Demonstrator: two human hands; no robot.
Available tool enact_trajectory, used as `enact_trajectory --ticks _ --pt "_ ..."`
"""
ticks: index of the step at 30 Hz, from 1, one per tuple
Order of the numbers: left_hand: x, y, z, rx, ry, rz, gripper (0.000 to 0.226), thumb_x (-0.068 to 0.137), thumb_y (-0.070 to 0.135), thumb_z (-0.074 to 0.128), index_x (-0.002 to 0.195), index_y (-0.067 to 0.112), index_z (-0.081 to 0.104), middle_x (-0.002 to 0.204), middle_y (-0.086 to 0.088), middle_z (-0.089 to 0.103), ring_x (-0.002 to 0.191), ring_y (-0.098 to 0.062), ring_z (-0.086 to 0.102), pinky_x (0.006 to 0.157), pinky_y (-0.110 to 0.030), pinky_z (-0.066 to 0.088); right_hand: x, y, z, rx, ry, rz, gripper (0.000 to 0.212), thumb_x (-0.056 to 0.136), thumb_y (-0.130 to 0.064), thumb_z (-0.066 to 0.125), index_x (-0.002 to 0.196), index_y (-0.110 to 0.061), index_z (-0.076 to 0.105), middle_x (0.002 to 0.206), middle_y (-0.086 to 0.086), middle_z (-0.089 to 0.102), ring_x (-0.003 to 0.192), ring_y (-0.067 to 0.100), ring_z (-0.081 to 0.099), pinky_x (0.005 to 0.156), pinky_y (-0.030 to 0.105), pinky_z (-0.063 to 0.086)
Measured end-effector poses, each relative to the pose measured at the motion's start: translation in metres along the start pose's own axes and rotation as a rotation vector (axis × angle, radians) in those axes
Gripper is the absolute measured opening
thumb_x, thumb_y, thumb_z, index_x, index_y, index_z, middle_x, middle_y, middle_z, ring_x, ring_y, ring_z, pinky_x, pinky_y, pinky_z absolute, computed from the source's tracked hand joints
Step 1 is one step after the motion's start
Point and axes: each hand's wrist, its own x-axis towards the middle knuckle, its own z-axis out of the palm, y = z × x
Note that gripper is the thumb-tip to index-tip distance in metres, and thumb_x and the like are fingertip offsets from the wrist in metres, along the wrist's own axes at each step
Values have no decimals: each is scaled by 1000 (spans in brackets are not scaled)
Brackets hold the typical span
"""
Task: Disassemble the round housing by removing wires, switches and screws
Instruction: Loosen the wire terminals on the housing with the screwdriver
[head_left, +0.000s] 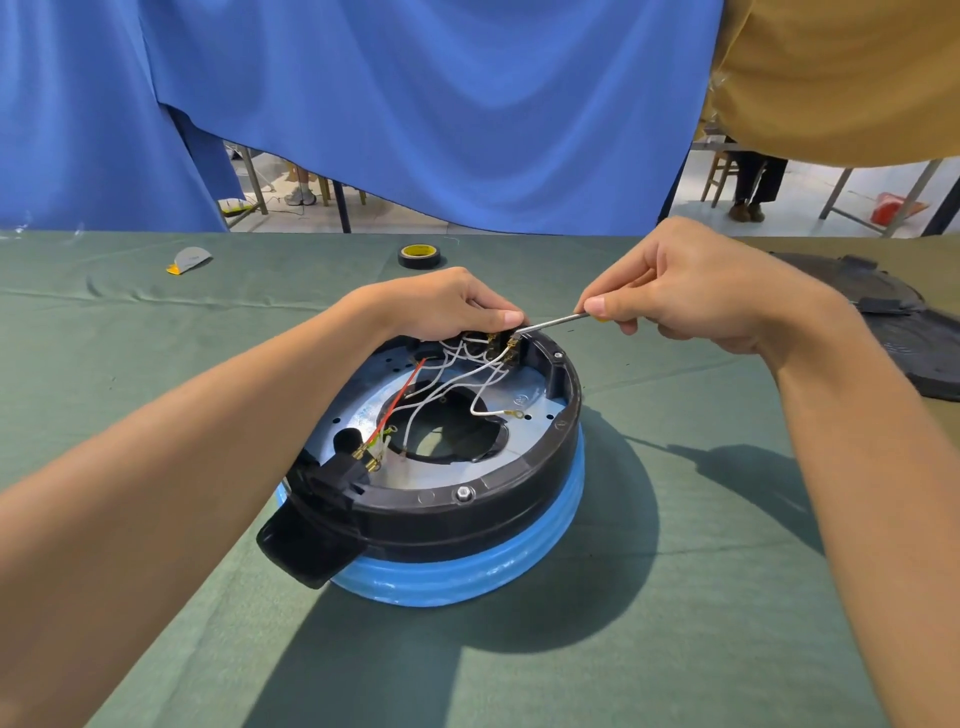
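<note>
One screwdriver (556, 322) in right hand (696, 291), left hand (447, 306) gripping one housing (467, 519)

Head-worn view, facing forward and down, close over table (675, 597)

Housing (467, 499) blocks middle of table (675, 623). Bare cloth along near edge and both sides of housing: wide passage. Housing's far rim is crowded: left hand (441, 306) grips switch (498, 344), right hand (701, 291) holds screwdriver (556, 322), shaft bridging gap between them. Wires (467, 369) criss-cross housing interior above central hole. Black tab (306, 540) juts toward near-left. Tape roll (420, 256) at far edge, grey scrap (189, 259) toward far-left corner, open cloth between. Black cover (883, 322) fills right edge. Curtain (415, 104) closes off far edge.
</note>
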Motion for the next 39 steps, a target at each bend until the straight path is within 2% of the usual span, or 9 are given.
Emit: enact_trajectory --ticks 4,8,11,14,19,25,29,34,39 --pt "1 -1 0 5 -9 3 35 97 42 50 126 29 66 102 35 60 87 23 55 79 -2 37 -5 -5 2 -57 9 -4 10 87 -17 69 83 -16 79 55 -1 60 33 2 39 34 9 26" --pt "1 0 1 2 -8 18 35 97 43 51 126 29 67 102 33 62 89 19 57 81 -4 38 -5 -12 3 -213 10 -12 9 87 -24 70 85 -26 79 54 -9 63 48 -3 54 43 6 34" --pt "0 0 2 5 7 36 34 97 43 51 124 30 67 98 37 62 91 16 60 82 -3 39 -8 -25 5 -441 14 -43 10 88 -29 67 90 -33 76 69 -12 67 69 3 58 61 19 43" --pt "0 1 4 8 31 47 33 96 45 52 121 32 69 102 25 68 93 -7 64 90 -21 44 -14 -42 16 -714 84 -77 17 87 -30 61 96 -39 72 84 -5 62 90 22 56 70 33 43" --pt "0 -1 5 -10 36 71 29 96 45 52 117 36 70 116 16 70 94 -2 62 90 -27 47 -19 -57 33 -923 196 -68 24 81 -29 54 101 -29 67 78 2 48 75 32 47 62 33 29" --pt "2 -3 5 -29 52 61 27 95 43 55 117 35 69 116 25 65 96 23 53 83 0 41 -1 -61 21 -916 49 -64 23 82 -23 55 99 -30 69 79 -2 53 92 31 58 66 34 42" --pt "2 -2 4 1 59 49 28 94 47 55 117 38 69 117 25 65 99 10 59 88 -8 42 17 -64 7 -842 -139 -80 18 81 -23 61 92 -24 75 81 -2 70 87 21 62 74 38 55" --pt "-1 3 3 34 44 37 35 94 49 53 124 34 66 122 20 61 104 1 58 94 -19 37 43 -59 -13 -635 -334 -3 7 79 -31 73 76 -35 78 51 -9 58 58 20 45 56 29 34" --pt "3 -2 4 19 48 60 32 95 45 54 122 33 68 113 27 62 89 22 54 78 1 38 35 -43 -14 -545 -278 5 9 82 -32 71 80 -39 77 48 -13 57 52 13 46 53 24 35"
